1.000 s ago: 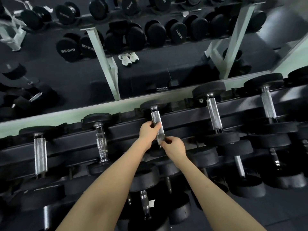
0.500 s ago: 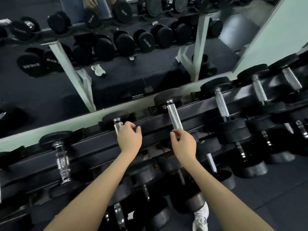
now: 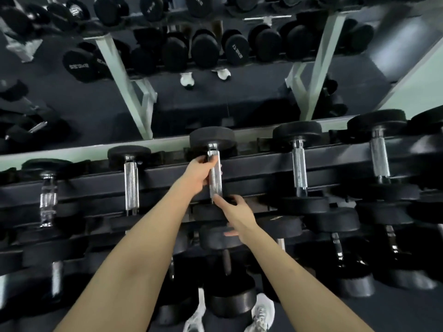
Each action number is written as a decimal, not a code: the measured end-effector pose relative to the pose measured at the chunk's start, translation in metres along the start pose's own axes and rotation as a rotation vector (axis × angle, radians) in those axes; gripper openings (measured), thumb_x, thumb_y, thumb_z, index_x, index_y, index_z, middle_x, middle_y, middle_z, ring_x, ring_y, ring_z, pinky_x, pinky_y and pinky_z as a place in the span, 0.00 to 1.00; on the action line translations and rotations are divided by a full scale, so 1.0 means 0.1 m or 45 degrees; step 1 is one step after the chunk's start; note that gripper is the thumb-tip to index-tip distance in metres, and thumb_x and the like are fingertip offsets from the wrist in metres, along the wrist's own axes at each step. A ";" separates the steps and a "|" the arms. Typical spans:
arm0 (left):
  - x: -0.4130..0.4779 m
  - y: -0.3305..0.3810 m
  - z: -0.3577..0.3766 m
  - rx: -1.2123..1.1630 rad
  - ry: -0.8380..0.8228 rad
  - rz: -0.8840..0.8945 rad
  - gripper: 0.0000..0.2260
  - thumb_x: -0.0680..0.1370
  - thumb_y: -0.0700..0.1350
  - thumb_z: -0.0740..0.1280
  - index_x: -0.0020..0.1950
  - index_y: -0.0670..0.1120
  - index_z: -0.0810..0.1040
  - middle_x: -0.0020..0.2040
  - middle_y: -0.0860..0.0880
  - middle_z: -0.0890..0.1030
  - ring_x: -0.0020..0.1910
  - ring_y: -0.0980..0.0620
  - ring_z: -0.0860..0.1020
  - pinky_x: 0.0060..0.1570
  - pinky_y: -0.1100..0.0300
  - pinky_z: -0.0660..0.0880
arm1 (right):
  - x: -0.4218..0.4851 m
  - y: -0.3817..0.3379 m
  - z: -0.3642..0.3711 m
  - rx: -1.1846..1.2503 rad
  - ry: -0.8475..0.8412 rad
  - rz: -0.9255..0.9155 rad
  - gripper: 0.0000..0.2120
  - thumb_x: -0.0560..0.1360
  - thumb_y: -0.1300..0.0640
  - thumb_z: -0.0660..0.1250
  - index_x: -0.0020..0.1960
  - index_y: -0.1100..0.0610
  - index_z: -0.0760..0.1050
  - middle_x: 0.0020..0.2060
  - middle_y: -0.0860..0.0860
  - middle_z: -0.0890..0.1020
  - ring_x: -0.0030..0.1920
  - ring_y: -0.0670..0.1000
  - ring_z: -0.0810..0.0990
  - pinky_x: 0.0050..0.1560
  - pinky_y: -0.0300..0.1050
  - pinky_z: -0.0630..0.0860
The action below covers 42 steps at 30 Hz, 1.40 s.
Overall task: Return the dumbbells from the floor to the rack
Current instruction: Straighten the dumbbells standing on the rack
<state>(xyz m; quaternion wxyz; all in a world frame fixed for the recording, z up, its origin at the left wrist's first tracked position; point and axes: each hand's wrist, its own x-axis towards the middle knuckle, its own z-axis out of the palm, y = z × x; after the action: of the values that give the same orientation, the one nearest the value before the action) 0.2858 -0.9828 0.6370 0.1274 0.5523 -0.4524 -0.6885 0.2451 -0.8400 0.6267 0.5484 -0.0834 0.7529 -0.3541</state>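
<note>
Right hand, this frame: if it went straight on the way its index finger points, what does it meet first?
The chrome handle of the dumbbell gripped by the left hand; the right hand seems almost touching its lower end.

Black tiered steel rack (image 3: 259, 168), row of black round-headed dumbbells (image 3: 131, 183) with knurled chrome handles lying crosswise over its top rails, more black dumbbells (image 3: 333, 219) on lower tiers, dark floor (image 3: 395, 307) beneath.

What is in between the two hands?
In the head view, a dumbbell's shiny handle: the left hand grips its upper part, and the right hand touches its lower end with a fingertip.
</note>
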 end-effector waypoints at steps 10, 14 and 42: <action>0.01 -0.02 0.03 -0.041 0.042 0.003 0.11 0.79 0.45 0.64 0.59 0.43 0.75 0.43 0.47 0.81 0.40 0.48 0.80 0.48 0.50 0.78 | 0.06 -0.03 0.01 0.325 0.078 -0.005 0.20 0.71 0.57 0.70 0.61 0.63 0.74 0.48 0.54 0.80 0.44 0.49 0.81 0.37 0.46 0.84; -0.03 -0.01 0.04 -0.036 0.079 -0.019 0.13 0.78 0.46 0.65 0.61 0.44 0.75 0.47 0.45 0.81 0.46 0.44 0.81 0.55 0.46 0.78 | 0.05 -0.03 -0.01 0.329 0.096 0.001 0.20 0.71 0.58 0.70 0.61 0.63 0.74 0.42 0.51 0.77 0.42 0.47 0.78 0.37 0.46 0.84; -0.47 0.13 0.83 0.810 0.276 0.540 0.12 0.79 0.48 0.61 0.50 0.40 0.79 0.44 0.46 0.81 0.47 0.46 0.79 0.44 0.56 0.71 | -0.42 -0.06 -1.43 -0.483 0.888 -0.399 0.13 0.77 0.49 0.61 0.50 0.57 0.79 0.47 0.53 0.84 0.51 0.55 0.80 0.46 0.45 0.71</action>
<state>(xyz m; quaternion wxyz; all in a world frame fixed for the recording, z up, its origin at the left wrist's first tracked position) 0.2257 -0.9185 0.6755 0.1364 0.5280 -0.7310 -0.4101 0.1337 -0.7594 0.6837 0.1754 -0.1714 0.9234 -0.2952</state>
